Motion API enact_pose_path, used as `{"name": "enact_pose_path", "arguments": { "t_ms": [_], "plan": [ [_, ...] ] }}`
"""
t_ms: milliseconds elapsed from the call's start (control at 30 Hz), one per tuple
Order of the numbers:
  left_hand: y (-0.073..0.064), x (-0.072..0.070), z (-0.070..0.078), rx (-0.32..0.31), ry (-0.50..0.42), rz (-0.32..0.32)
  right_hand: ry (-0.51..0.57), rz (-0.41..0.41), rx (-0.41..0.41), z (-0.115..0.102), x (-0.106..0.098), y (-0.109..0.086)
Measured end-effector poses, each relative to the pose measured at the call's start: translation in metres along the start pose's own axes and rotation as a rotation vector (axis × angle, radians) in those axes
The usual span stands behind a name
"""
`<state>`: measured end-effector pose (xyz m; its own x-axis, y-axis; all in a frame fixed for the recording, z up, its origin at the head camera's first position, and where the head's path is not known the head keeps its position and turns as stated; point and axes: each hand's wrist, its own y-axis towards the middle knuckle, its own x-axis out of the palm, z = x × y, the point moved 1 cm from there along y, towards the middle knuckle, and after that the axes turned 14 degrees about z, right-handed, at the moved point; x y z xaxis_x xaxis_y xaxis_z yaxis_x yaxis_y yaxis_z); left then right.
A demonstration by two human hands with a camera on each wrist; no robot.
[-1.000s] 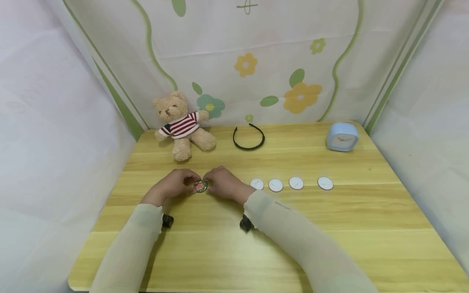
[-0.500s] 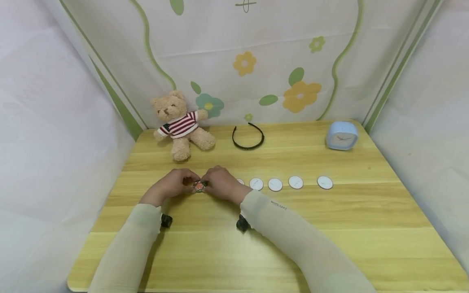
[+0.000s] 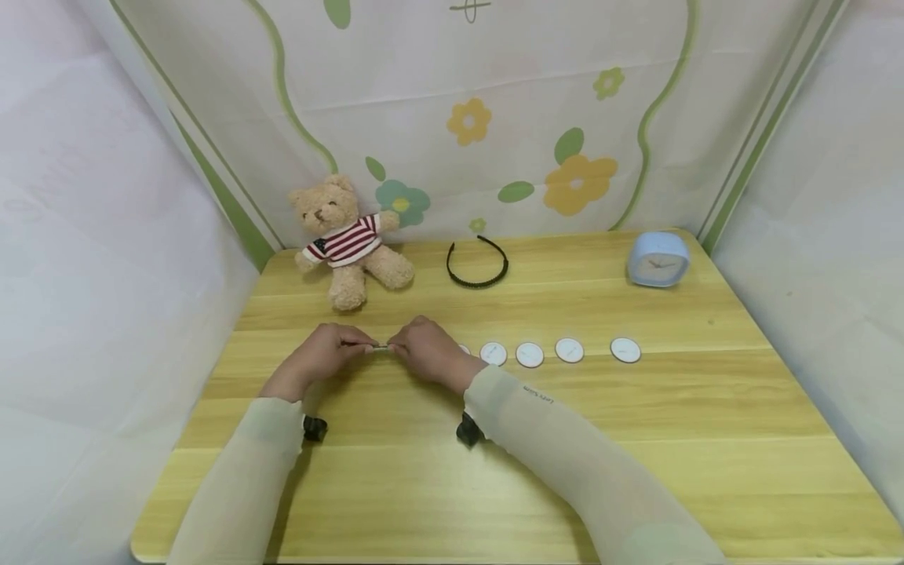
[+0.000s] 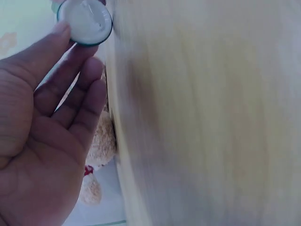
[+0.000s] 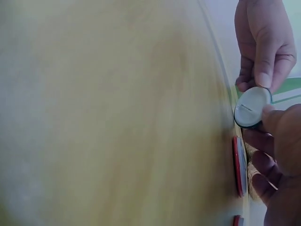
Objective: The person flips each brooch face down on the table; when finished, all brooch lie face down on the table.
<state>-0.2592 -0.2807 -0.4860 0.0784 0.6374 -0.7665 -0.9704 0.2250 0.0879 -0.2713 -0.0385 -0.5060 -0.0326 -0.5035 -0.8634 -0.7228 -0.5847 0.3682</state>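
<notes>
Between both hands is a small round disc [image 3: 381, 348], seen edge-on in the head view. In the left wrist view the disc [image 4: 87, 22] shows a pale, plain side and a dark green rim. My left hand [image 3: 319, 357] pinches its left edge between thumb and fingers. On the opposite edge, the thumb and fingers of my right hand [image 3: 431, 350] pinch it. The right wrist view shows both thumbs on the pale side of the disc [image 5: 249, 112], tilted above the table.
A row of several white discs [image 3: 530, 355] lies to the right, one partly hidden by my right hand. Farther back are a teddy bear [image 3: 349, 242] in a striped shirt, a black headband [image 3: 479, 284] and a blue clock [image 3: 659, 260], all on the wooden table [image 3: 395, 502].
The disc has turned from showing its orange and green patterned face to edge-on in the head view. Both hands keep pinching it; the left hand has tipped and shifted slightly left.
</notes>
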Motion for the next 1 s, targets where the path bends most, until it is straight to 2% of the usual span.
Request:
{"name": "enact_pose_path", "arguments": {
  "t_ms": [167, 333, 567, 700, 1000],
  "plan": [
    [0.003, 0.002, 0.004, -0.026, -0.008, 0.069, 0.065, 0.021, 0.07, 0.0, -0.001, 0.002],
    [0.006, 0.004, 0.008, -0.03, -0.019, 0.067, 0.137, -0.002, 0.094, 0.0, 0.001, 0.002],
    [0.009, 0.01, 0.009, -0.053, -0.034, 0.066, 0.146, -0.001, 0.087, 0.003, 0.001, 0.0],
    [0.01, 0.011, 0.007, -0.063, -0.058, 0.043, 0.149, -0.006, 0.081, 0.004, 0.002, 0.0],
    [0.007, 0.012, 0.001, -0.048, -0.06, -0.082, 0.21, -0.051, 0.138, 0.01, 0.008, 0.002]
  ]
}}
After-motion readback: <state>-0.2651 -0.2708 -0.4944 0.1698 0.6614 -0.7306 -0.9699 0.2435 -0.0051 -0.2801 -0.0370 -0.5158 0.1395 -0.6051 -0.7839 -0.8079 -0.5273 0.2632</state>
